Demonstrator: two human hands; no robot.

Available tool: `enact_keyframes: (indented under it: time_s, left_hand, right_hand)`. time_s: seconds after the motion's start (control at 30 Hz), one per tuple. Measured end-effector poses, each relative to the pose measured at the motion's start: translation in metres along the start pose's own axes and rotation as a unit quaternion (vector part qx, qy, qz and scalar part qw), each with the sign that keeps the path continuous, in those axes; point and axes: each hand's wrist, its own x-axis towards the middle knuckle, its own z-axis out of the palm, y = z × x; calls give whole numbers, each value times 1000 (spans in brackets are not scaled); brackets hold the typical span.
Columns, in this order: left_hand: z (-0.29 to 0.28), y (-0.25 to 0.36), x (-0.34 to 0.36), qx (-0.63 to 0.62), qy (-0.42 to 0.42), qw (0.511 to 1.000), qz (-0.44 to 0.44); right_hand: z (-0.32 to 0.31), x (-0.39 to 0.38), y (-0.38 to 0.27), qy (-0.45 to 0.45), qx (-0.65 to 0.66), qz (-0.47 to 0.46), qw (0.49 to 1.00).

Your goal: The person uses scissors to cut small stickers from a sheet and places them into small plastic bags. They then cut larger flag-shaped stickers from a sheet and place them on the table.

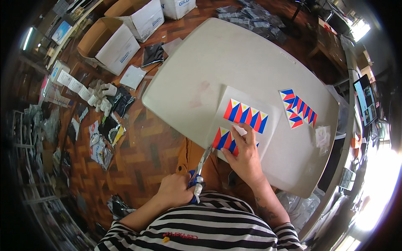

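In my left hand are scissors with blue handles, my fingers closed round them. White material is wrapped on one handle. The blade tips reach the left edge of a white sheet at the table's near edge; whether they bite into it I cannot tell. Two rows of red, blue, white and yellow flag designs are printed on the sheet, an upper row and a lower row. My right hand holds the sheet down, thumb and fingertips on the lower row, partly hiding it.
Several cut flag pieces overlap on the table at the right, beside a small clear plastic packet. Open cardboard boxes and plastic packages lie on the floor to the left. A dark pile of packets lies beyond the table.
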Motion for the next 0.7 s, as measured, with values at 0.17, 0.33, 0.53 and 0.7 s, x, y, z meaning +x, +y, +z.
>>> enact_keyframes:
  time_s: [0.17,0.33,0.53,0.7]
  left_hand:
    - [3,6,12,-30,25,999,20]
    - [5,0,13,-22,27,999,28]
    - [-3,4,9,14,58,997,44]
    - [-1,12,18,9,108,993,53]
  right_hand:
    - [-3,-2,-2,2,-179,-17,984]
    - [-5,-1,4,5,-113,3,994]
    - [-1,0,10,23,-109,6,994]
    - [4,1,8,40,-122,4,992]
